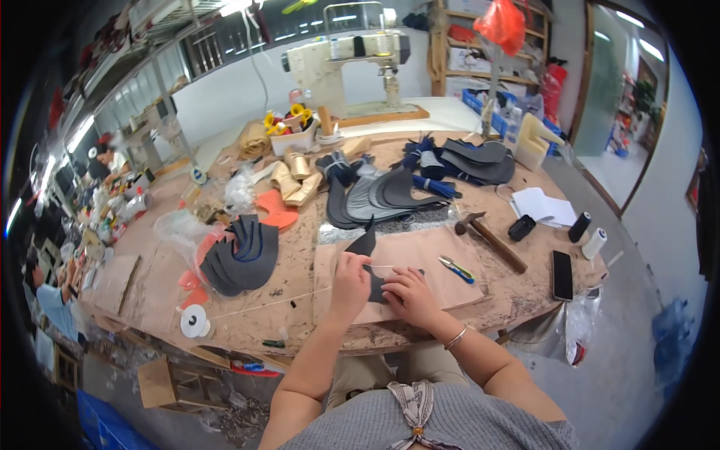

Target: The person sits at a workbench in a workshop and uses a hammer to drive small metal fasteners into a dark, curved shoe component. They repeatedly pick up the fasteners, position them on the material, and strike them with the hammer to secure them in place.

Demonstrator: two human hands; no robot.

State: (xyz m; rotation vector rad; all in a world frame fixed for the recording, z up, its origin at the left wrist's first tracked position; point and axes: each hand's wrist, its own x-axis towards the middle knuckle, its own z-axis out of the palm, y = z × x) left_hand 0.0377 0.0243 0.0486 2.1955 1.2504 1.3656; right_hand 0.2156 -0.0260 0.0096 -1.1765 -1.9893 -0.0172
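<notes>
A dark grey curved shoe piece (362,243) lies on a pale pinkish board (442,251), its pointed end upward and its lower part between my hands. My left hand (351,283) is closed at its left edge, pinching a narrow white tape. The tape (381,265) stretches across the piece to my right hand (411,294), whose curled fingers are closed on its other part. Leftward, the tape runs back over the table to a white spool (195,321). My fingertips partly hide the piece and tape. Thread snips (456,269) lie just right of my right hand.
A hammer (493,241), phone (562,275) and thread spools (594,244) lie to the right. Stacked grey pieces (240,259) sit left, more (382,195) behind. A sewing machine (345,71) stands at the back. The table edge (360,349) is close to me.
</notes>
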